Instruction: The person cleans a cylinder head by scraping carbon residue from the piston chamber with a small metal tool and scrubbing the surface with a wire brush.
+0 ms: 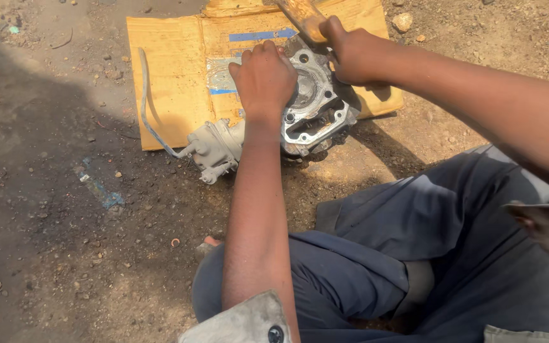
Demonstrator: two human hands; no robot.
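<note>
Left arm reaches straight out to the far side, left hand (263, 75) palm-down, fingers curled and pressing (knuckles up). Right arm comes in from the near right; right hand (351, 54) fisted in a tight grip, wrist bent slightly.

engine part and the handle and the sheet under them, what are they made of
Engine cylinder head: looks like cast aluminium, dull silver-grey with machined ports. Handle in the right hand: seemingly wood, worn tan grain. Sheet: brown cardboard, creased.

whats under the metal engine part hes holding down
The metal engine part lies on a flattened cardboard sheet spread over bare dirt ground. The left hand covers part of its top; its underside is hidden.
</note>
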